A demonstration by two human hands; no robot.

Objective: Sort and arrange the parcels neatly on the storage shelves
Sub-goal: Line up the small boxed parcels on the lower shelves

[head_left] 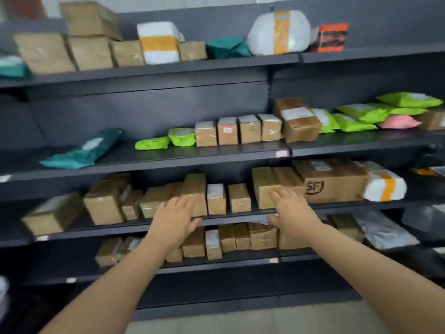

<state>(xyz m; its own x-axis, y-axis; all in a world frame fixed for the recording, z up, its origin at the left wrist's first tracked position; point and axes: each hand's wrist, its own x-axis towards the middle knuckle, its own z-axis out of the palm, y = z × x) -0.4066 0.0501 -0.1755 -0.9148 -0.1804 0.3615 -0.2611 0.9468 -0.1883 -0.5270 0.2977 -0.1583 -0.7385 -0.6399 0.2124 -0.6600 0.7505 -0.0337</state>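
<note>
At the third shelf point(96, 231), left hand point(175, 218) and right hand point(292, 210) are reaching, open and empty, for mostly aligned brown boxes point(239, 197), one skewed box point(53, 213) apparently remaining.

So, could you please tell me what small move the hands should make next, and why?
Probably lay the right hand onto the brown box before it and nudge that box left toward the smaller box. Both hands are open and hold nothing, the left hand hovers by the tall box, and a gap breaks that row.
</note>
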